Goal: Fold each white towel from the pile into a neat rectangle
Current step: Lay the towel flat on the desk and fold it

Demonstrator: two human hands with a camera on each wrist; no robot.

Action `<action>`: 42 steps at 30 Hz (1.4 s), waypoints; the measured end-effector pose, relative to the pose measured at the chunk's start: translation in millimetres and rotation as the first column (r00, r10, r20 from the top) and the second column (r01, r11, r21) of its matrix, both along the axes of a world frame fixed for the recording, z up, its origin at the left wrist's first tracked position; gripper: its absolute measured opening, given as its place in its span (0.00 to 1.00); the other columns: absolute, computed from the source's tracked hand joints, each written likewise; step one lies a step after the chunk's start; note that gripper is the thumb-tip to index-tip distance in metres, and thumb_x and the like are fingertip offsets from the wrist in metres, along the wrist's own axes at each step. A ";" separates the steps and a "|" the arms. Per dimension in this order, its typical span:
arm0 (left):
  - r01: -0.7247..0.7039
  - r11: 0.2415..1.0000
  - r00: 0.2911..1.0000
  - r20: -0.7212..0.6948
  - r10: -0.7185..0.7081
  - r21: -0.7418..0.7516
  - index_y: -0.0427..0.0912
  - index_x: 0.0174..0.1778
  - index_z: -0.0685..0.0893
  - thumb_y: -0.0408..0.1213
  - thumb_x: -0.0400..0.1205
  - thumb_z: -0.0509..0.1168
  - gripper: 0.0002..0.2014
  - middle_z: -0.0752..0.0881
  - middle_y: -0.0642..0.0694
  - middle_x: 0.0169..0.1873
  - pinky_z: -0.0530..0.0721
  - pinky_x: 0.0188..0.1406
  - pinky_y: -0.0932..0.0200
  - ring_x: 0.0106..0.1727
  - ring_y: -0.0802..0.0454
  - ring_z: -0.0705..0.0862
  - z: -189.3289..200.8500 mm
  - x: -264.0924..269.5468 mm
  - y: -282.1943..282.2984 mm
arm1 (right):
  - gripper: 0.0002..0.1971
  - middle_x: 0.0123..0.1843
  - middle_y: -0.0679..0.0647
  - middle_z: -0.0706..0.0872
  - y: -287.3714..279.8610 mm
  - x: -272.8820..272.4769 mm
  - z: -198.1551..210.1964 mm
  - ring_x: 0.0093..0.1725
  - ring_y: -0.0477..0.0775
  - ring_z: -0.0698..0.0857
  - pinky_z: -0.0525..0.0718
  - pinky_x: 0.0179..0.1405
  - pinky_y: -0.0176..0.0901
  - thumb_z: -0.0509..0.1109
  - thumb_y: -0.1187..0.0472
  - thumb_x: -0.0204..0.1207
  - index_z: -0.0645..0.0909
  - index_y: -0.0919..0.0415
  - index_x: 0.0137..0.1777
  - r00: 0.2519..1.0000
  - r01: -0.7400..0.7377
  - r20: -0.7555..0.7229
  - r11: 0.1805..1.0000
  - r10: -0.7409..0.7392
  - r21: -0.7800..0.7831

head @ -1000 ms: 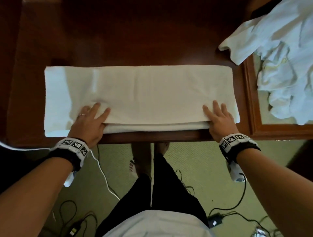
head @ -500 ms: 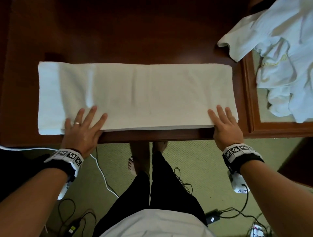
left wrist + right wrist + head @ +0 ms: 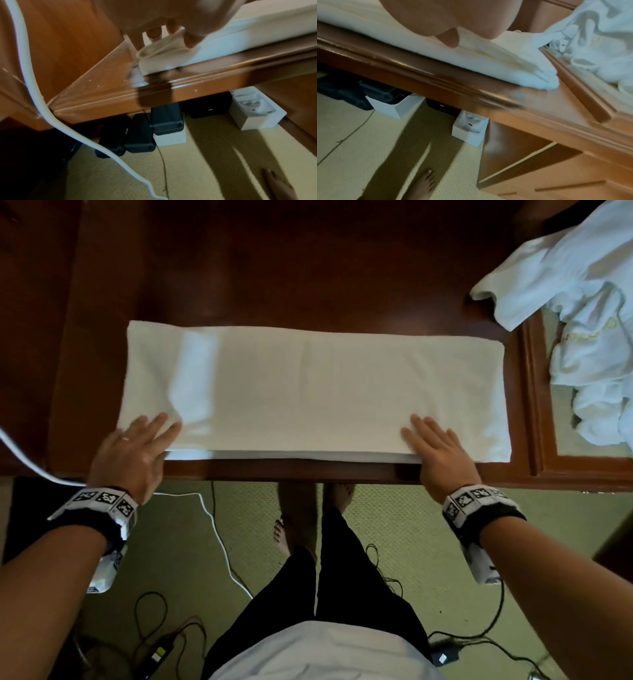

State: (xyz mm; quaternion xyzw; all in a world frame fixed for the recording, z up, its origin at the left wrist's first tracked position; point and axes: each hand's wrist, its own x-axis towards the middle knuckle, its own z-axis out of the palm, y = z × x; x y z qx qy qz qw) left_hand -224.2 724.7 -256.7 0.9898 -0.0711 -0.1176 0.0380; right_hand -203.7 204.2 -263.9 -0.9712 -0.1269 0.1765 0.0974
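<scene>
A white towel (image 3: 315,392) lies folded into a long flat strip along the near edge of the dark wooden table (image 3: 274,268). My left hand (image 3: 137,446) rests flat on its near left corner, fingers straight and spread. My right hand (image 3: 438,450) lies flat on the near edge toward the right end, fingers straight. In the left wrist view the towel's layered corner (image 3: 159,59) shows under my fingertips. The right wrist view shows the towel's right end (image 3: 530,70) under my palm. A crumpled pile of white towels (image 3: 582,302) sits at the far right.
The pile spills over a raised wooden frame (image 3: 534,412) at the table's right end. Below the table edge are green carpet, my bare feet, a white cable (image 3: 219,542) and dark cables. Black cases (image 3: 142,135) and white boxes (image 3: 254,112) sit under the table.
Both hands slid along the towel's near edge, flattening it; the left hand's fingers went from curled at the fold to flat. The towel now lies smoother, and the head view has shifted.
</scene>
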 end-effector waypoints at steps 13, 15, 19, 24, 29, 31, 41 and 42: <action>0.039 0.997 0.994 -0.098 -0.045 -0.063 0.56 0.88 0.56 0.64 0.86 0.44 0.34 0.56 0.45 0.88 0.59 0.82 0.36 0.87 0.39 0.58 -4.5 55.7 -110.3 | 0.31 0.89 0.57 0.38 135.9 34.7 -1.1 0.87 0.68 0.42 0.46 0.82 0.69 0.45 0.40 0.87 0.45 0.46 0.88 0.998 0.065 -0.008 0.997 -0.066 -0.033; -0.068 0.998 0.976 -0.206 0.070 0.019 0.62 0.87 0.38 0.69 0.85 0.34 0.35 0.39 0.50 0.89 0.50 0.85 0.32 0.89 0.40 0.42 -13.0 49.9 -85.4 | 0.34 0.86 0.52 0.25 133.1 29.2 -4.8 0.85 0.66 0.30 0.38 0.81 0.72 0.39 0.33 0.85 0.32 0.41 0.86 0.990 0.069 -0.115 0.990 -0.083 -0.123; -0.245 0.947 0.900 -0.316 0.301 0.206 0.62 0.84 0.27 0.75 0.79 0.35 0.41 0.29 0.50 0.86 0.45 0.84 0.26 0.87 0.38 0.34 -7.1 33.6 -21.7 | 0.38 0.85 0.51 0.22 112.4 20.6 -1.8 0.83 0.64 0.26 0.39 0.83 0.73 0.36 0.28 0.81 0.28 0.40 0.85 0.980 -0.009 -0.196 0.989 -0.021 -0.148; -0.238 0.966 0.951 -0.178 0.253 0.102 0.49 0.89 0.43 0.71 0.82 0.45 0.44 0.40 0.41 0.88 0.47 0.85 0.30 0.88 0.33 0.39 0.5 56.7 -82.4 | 0.35 0.89 0.57 0.41 145.6 44.0 5.5 0.87 0.67 0.43 0.48 0.84 0.69 0.49 0.34 0.84 0.49 0.47 0.87 0.996 0.072 -0.048 0.997 -0.073 -0.027; -0.083 0.996 0.977 -0.200 0.078 -0.016 0.61 0.87 0.38 0.72 0.81 0.39 0.40 0.36 0.49 0.88 0.43 0.83 0.28 0.87 0.34 0.36 -19.5 69.8 -171.7 | 0.33 0.89 0.55 0.39 130.3 66.7 -9.8 0.87 0.65 0.40 0.45 0.84 0.67 0.44 0.34 0.85 0.45 0.42 0.88 0.999 -0.012 -0.034 0.997 0.010 -0.078; -0.116 0.993 0.972 -0.206 0.114 0.004 0.64 0.86 0.34 0.74 0.81 0.38 0.39 0.33 0.51 0.87 0.42 0.83 0.25 0.87 0.33 0.35 -29.1 73.3 -171.4 | 0.33 0.89 0.53 0.38 82.7 76.0 -17.0 0.88 0.63 0.40 0.45 0.85 0.66 0.42 0.32 0.84 0.43 0.39 0.87 1.000 0.009 -0.014 0.993 -0.010 -0.122; -0.144 0.989 0.977 -0.151 0.149 0.043 0.61 0.88 0.41 0.77 0.78 0.36 0.43 0.41 0.49 0.89 0.46 0.81 0.23 0.87 0.31 0.41 -35.8 78.5 -163.4 | 0.36 0.89 0.59 0.41 -77.1 87.4 -9.3 0.88 0.60 0.40 0.42 0.85 0.65 0.40 0.35 0.83 0.45 0.49 0.88 0.876 0.482 0.109 0.858 -0.469 -0.176; -0.144 0.988 0.977 -0.152 0.150 0.047 0.60 0.88 0.41 0.77 0.78 0.36 0.43 0.41 0.49 0.89 0.46 0.81 0.23 0.87 0.31 0.42 -35.5 78.7 -163.4 | 0.36 0.89 0.59 0.41 -65.7 88.9 -7.9 0.88 0.61 0.41 0.42 0.85 0.64 0.42 0.37 0.83 0.46 0.50 0.88 0.905 0.421 0.145 0.893 -0.401 -0.159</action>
